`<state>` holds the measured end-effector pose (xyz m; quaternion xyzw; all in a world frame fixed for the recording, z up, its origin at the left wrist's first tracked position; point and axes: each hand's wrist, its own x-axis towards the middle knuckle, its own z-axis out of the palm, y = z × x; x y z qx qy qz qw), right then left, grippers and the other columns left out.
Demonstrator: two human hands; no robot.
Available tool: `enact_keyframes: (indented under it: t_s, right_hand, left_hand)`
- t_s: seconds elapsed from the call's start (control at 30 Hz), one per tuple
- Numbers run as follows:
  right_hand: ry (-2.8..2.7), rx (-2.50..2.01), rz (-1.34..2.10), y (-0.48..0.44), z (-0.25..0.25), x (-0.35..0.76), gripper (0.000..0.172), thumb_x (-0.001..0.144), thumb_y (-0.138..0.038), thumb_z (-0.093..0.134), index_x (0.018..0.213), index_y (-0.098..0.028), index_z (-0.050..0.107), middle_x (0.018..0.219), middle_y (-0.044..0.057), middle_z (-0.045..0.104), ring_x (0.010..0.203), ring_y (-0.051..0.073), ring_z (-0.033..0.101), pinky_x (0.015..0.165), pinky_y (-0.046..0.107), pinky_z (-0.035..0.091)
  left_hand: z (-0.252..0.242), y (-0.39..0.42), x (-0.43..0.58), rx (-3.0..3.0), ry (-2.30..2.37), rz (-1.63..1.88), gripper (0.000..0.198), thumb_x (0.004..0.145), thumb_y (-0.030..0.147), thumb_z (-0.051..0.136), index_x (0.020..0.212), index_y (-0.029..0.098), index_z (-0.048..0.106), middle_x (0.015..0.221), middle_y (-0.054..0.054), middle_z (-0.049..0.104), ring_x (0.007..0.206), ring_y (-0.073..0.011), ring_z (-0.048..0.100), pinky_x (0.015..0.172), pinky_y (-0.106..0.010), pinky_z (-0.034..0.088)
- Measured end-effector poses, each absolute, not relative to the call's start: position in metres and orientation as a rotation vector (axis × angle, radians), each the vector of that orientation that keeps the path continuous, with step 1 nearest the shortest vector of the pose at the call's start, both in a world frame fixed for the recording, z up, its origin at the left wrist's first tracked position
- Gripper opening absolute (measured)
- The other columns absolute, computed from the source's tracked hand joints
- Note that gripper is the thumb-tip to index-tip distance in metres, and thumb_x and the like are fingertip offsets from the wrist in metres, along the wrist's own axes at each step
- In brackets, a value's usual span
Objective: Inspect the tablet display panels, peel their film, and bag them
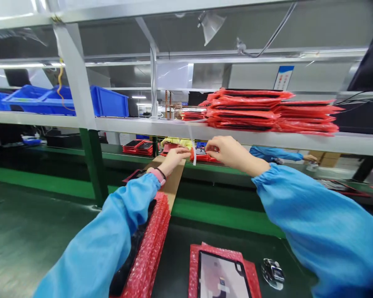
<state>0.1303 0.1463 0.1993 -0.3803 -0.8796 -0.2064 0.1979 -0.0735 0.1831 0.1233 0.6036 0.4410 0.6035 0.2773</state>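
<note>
Both my hands are raised just under the shelf edge, either side of a thin white strip (193, 149) that hangs from it. My left hand (173, 160) is closed in a pinch, its fingertips beside the strip; whether they touch it I cannot tell. Right of the strip, my right hand (228, 152) has thumb and fingers curled together, and anything between them is too small to make out. Below lies a flat tablet-like panel (220, 277) on red bubble bags (251, 275). Under my left forearm stands a row of red bubble-wrap bags (151, 248) with dark panels.
Red-bagged panels (245, 108) are stacked on the white shelf (136, 124); blue bins (108, 101) stand at its left. A shiny metal tape dispenser-like object (272, 273) rests on the dark green bench (49, 240). Across, a co-worker's blue sleeve (273, 154) reaches out.
</note>
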Motion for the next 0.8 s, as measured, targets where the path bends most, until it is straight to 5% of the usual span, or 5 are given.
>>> enact_keyframes:
  t_s: [0.63, 0.8]
  right_hand:
    - [-2.673, -0.941, -0.886, 0.183, 0.191, 0.095, 0.027, 0.09, -0.012, 0.054, 0.111, -0.02, 0.068, 0.104, 0.009, 0.061, 0.101, 0.022, 0.056, 0.069, 0.027, 0.038]
    - [-2.708, -0.827, -1.023, 0.184, 0.19, 0.086, 0.023, 0.091, -0.009, 0.052, 0.099, -0.017, 0.072, 0.102, 0.011, 0.061, 0.102, 0.024, 0.051, 0.072, 0.031, 0.033]
  left_hand:
    - [0.093, 0.203, -0.049, 1.709, 1.188, 1.592, 0.023, 0.089, 0.032, 0.061, 0.101, 0.013, 0.063, 0.104, -0.006, 0.065, 0.095, -0.0207, 0.063, 0.082, -0.04, 0.053]
    - [0.094, 0.201, -0.054, 1.723, 1.211, 1.602, 0.022, 0.089, 0.032, 0.061, 0.099, 0.012, 0.064, 0.103, -0.005, 0.065, 0.094, -0.021, 0.063, 0.082, -0.04, 0.053]
